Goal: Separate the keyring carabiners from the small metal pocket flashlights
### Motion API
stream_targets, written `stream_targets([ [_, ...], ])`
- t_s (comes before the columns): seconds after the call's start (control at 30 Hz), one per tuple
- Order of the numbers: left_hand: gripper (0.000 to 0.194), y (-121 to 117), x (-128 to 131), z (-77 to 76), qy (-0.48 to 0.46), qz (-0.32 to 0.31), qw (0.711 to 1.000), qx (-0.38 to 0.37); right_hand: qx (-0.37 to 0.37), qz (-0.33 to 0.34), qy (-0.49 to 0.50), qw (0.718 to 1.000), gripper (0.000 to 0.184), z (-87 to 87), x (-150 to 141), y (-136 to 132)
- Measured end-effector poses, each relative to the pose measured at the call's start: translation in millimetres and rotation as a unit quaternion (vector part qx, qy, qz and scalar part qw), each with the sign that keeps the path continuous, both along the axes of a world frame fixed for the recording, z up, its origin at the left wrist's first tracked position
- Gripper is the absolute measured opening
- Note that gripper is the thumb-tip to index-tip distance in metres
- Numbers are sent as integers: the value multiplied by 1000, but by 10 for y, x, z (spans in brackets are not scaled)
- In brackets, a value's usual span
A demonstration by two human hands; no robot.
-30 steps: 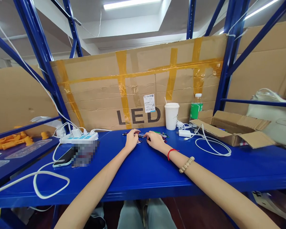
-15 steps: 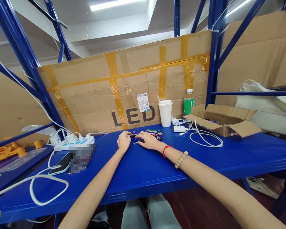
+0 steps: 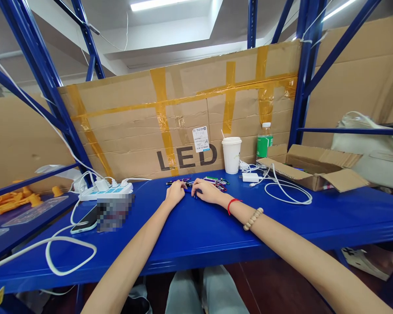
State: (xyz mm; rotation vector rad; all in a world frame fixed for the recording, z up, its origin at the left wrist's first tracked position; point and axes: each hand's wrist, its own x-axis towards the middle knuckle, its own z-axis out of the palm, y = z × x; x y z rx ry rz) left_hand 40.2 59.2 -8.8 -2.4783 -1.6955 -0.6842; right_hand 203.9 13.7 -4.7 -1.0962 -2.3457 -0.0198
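Both my hands are close together over the blue tabletop. My left hand is closed, its fingertips pinching one end of a small, slim dark-blue item. At the item's other end, my right hand curls its fingers down, also closed on it. My fingers hide most of the item, so its kind cannot be made out. Beyond my left hand lies a thin dark and purple piece. Several small shiny pieces in green, red and purple lie in a loose pile behind my right hand.
Toward the back stand a white paper cup with a straw and a green-labelled bottle. Right of them are a white charger with coiled cable and an open cardboard box. A power strip and a phone lie left.
The view has shifted slightly. My fingers have moved on the small item; the blue loop that showed between my hands is now mostly covered, and the dark piece behind my left hand shows more.
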Motion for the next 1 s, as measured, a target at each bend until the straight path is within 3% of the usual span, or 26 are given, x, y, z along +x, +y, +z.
stream_targets([
  [0.2, 32, -75, 18, 44, 22, -5, 999, -33, -14, -36, 11, 999, 31, 26, -10, -11],
  [0.43, 29, -123, 46, 65, 29, 8, 999, -34, 10, -18, 15, 1000, 25, -12, -37, 11],
  [0.7, 22, -220, 169, 80, -75, -11, 996, -49, 9, -45, -67, 997, 19, 24, -34, -15],
  [0.87, 17, -208, 168, 71, -145, 33, 988, -45, -2, -73, -56, 996, 26, -24, -40, 43],
  [1.0, 33, -148, 147, 40, -136, 49, 989, -43, -22, -76, -22, 997, 29, -75, -34, 74],
])
